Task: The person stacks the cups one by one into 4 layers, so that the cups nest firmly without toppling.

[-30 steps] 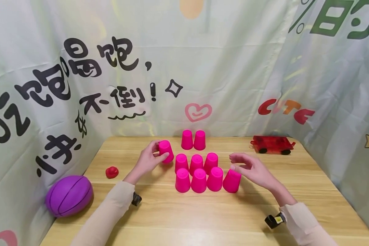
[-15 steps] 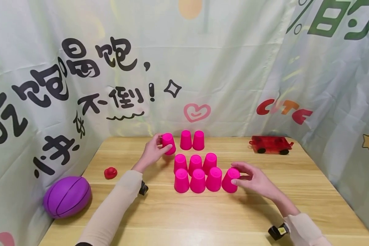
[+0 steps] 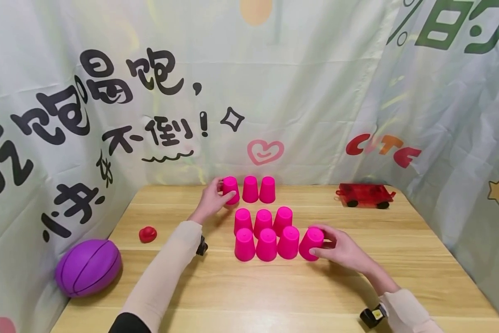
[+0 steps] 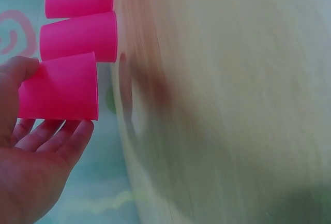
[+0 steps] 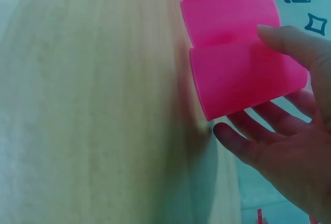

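Observation:
My left hand [image 3: 212, 199] grips an upside-down pink cup [image 3: 230, 190] at the left end of the back row. In the left wrist view this cup [image 4: 59, 87] is between thumb and fingers, its rim a little off the table. Two more pink cups [image 3: 250, 189] stand just right of it. My right hand [image 3: 344, 249] holds the rightmost pink cup [image 3: 311, 243] of the front row, thumb on the near side. The right wrist view has that cup [image 5: 245, 79] close against its neighbour [image 5: 230, 19]. A middle row of 3 pink cups [image 3: 263, 223] stands behind the front row.
The wooden table [image 3: 249, 296] carries a purple ball [image 3: 89, 268] and a small red object [image 3: 147, 234] at the left. A translucent red toy cart [image 3: 366, 196] with black wheels sits at the back right. Printed fabric [image 3: 316, 101] hangs behind and along the sides.
My left hand has carried its cup back and rightward, up beside the two back cups. My right hand has come down from above the rightmost front cup and taken hold of it.

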### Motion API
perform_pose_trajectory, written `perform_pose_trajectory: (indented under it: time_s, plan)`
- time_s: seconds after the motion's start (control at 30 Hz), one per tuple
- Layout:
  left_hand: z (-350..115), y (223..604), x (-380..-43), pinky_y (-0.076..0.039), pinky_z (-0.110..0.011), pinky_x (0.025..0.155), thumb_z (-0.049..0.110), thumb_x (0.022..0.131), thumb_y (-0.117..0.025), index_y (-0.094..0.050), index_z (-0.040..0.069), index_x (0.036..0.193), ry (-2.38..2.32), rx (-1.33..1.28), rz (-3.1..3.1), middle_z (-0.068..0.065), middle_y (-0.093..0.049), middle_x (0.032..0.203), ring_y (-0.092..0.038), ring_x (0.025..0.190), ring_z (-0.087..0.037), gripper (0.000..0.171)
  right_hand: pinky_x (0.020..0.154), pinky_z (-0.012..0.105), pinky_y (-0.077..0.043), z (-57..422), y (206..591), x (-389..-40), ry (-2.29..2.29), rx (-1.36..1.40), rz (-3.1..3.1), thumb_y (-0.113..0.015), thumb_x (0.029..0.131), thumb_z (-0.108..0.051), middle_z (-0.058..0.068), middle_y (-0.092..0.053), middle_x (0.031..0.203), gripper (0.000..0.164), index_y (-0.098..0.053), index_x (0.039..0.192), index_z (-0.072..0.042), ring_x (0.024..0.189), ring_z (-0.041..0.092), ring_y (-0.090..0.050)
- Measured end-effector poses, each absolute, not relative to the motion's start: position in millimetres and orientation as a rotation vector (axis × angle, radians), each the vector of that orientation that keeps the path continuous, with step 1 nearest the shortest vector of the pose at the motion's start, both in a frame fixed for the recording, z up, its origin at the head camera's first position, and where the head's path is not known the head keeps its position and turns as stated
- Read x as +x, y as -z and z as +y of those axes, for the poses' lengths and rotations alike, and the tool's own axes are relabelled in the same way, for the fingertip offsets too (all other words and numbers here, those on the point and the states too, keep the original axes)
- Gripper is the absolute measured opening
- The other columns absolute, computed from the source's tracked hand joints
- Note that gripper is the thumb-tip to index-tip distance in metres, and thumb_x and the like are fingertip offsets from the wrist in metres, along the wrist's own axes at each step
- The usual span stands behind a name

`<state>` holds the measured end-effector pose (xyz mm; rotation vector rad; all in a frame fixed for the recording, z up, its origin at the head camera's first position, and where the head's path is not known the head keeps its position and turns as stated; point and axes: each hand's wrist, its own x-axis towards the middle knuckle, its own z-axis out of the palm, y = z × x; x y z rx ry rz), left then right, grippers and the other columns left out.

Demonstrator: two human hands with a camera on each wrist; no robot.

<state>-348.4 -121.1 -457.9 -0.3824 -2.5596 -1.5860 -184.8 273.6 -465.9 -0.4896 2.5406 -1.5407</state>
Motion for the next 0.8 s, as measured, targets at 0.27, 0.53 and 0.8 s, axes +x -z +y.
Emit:
perform_pose_trajectory:
  time_s: [0.27, 0.53, 0.8]
  plan:
    - [-113.5, 464.2, -359.1, -0.058, -0.051, 0.105, 0.015, 0.096, -0.078, -0.051, 0.003, 0.144, 1.599, -0.37, -2.59, -0.024, -0.067, 0.134, -0.066, 0.124, -0.039, 0.056, 0.089, 0.023, -0.062, 272.2, 469.2, -184.7, 1.508, -0.488, 2.573, -0.085, 0.09, -0.019, 0.019, -0.069, 0.128, 0.068, -0.053, 0.146, 0.002, 0.106, 0.008, -0.071]
    - [-111.6, 470.8, -363.8, -0.058, -0.051, 0.106, 0.012, 0.097, -0.075, -0.049, 0.001, 0.144, 1.611, -0.324, -2.637, -0.026, -0.065, 0.136, -0.065, 0.126, -0.041, 0.054, 0.09, 0.022, -0.061, 271.5, 471.9, -184.5, 1.494, -0.505, 2.594, -0.085, 0.09, -0.018, 0.019, -0.07, 0.127, 0.066, -0.055, 0.145, 0.002, 0.108, 0.012, -0.072]
    - [-109.7, 471.8, -368.9, -0.057, -0.052, 0.107, 0.013, 0.098, -0.075, -0.048, -0.001, 0.145, 1.585, -0.324, -2.651, -0.027, -0.064, 0.136, -0.064, 0.126, -0.042, 0.057, 0.091, 0.021, -0.06, 273.3, 471.6, -183.5, 1.491, -0.484, 2.595, -0.085, 0.09, -0.019, 0.019, -0.069, 0.128, 0.068, -0.054, 0.147, 0.002, 0.112, 0.023, -0.072]
